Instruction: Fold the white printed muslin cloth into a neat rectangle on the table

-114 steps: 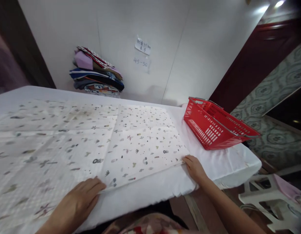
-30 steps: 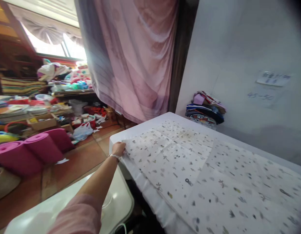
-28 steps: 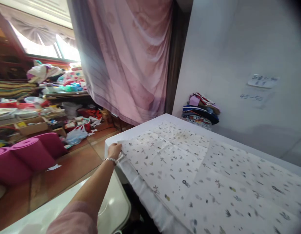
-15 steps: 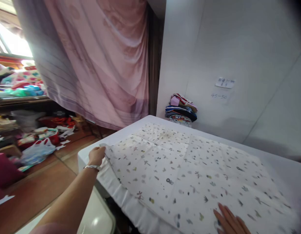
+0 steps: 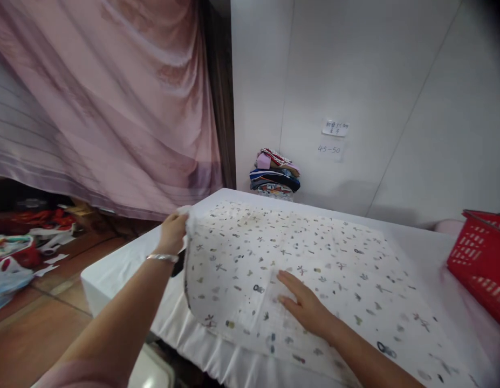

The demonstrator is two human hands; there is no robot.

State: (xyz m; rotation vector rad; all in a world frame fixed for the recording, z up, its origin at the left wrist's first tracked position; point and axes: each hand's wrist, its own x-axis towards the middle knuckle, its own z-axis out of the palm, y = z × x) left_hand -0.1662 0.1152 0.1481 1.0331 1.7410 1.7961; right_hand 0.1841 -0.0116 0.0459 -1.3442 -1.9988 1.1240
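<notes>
White, thin fabric sheet with small multicoloured prints lies across the white-draped desk; left hand, grip clenched on its corner, has drawn that end inward, no longer flat; right hand spread, released, over its middle.

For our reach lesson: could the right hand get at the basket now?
Probably yes, with a stretch: only cloth and tabletop lie between the right hand and the basket.

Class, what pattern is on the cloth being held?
Small, scattered dark and coloured motifs on white cloth, best seen in the head view.
</notes>
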